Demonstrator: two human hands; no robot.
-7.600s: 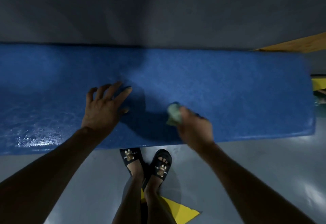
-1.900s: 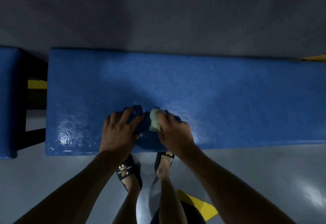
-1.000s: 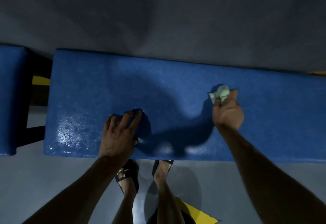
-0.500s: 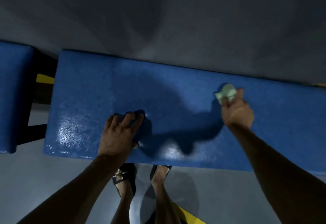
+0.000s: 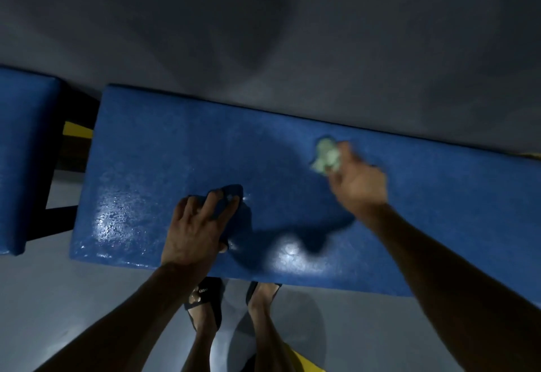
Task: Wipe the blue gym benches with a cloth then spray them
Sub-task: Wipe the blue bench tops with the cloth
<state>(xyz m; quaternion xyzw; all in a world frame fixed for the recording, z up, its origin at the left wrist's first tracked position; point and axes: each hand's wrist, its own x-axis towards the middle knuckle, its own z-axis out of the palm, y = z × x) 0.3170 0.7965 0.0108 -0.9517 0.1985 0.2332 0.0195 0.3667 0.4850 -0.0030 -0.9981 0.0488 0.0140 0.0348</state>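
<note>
The right hand point(image 5: 358, 184), which a moment ago was working next to the left, has swung out to the right and now sits near the far edge of the blue bench point(image 5: 164, 149), fingers bunched around a crumpled pale green cloth point(image 5: 326, 157) pressed to the surface. It is blurred, so it seems mid-stroke. The left hand point(image 5: 194, 231) has stayed where it was near the front edge, fingers curled on what looks like a dark blue cloth point(image 5: 232, 191). The left part of the bench shines wet, so wiping seems well along here; a second bench point(image 5: 23, 149) waits at the left.
</note>
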